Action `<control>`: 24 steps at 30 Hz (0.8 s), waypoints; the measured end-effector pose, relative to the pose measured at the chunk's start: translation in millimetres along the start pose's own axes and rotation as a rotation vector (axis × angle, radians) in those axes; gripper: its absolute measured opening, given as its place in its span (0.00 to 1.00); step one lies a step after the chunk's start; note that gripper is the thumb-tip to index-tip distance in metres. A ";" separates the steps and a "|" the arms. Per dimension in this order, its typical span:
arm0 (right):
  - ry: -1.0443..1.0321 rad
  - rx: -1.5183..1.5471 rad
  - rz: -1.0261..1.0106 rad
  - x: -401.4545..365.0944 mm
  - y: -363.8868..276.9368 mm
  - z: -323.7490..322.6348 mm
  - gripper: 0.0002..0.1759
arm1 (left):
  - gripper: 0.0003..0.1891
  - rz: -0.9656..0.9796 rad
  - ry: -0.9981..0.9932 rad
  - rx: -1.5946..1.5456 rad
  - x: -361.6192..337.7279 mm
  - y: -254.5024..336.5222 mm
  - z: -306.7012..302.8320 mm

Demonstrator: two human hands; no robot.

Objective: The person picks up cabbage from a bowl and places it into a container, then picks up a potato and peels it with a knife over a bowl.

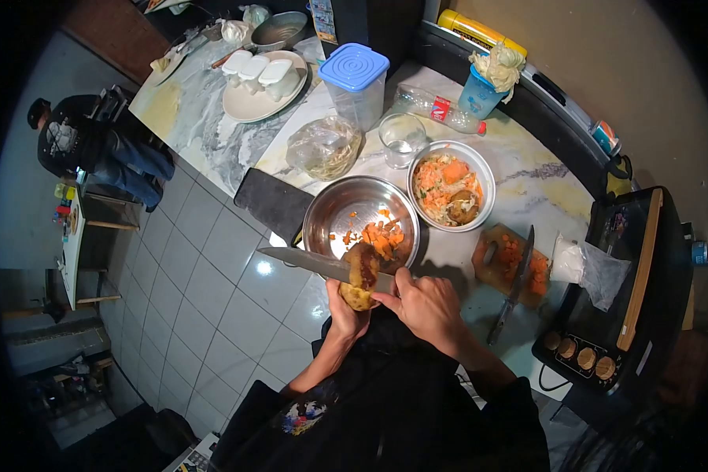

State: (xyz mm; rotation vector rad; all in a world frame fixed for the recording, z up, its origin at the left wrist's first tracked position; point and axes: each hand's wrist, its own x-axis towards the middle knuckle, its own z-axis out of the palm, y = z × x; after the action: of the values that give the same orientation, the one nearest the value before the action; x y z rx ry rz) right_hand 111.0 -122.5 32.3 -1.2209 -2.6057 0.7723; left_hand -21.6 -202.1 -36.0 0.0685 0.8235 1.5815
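Observation:
A yellow-brown potato-like piece (359, 296) with a dark reddish patch is held by my left hand (346, 316) near the bowl's front rim. My right hand (430, 308) grips a large knife (311, 260), whose blade points left and lies against the piece. Behind them stands a steel bowl (318, 206) with chopped orange bits (383, 237) inside. To its right, a white bowl (488, 177) holds shredded orange and pale food and a brown piece (462, 206). The knife's handle is mostly hidden by my right fingers.
A cutting board (488, 271) with orange bits and a second knife (514, 287) lies right. Behind are a glass (402, 140), a plastic bag (323, 148), a blue-lidded container (355, 86) and a bottle (436, 108). A black appliance (606, 291) stands far right. A person (94, 145) stands far left.

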 end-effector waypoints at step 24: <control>-0.036 0.045 0.007 8.1 -1.9 -1.9 0.23 | 0.29 0.091 -0.024 0.062 0.8 -9.9 1.8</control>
State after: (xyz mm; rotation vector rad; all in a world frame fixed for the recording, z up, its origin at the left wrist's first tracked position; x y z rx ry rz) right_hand 105.0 -116.6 34.3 -1.2158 -2.5986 0.8577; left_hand -12.5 -201.0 -40.3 0.1720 0.8609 1.6369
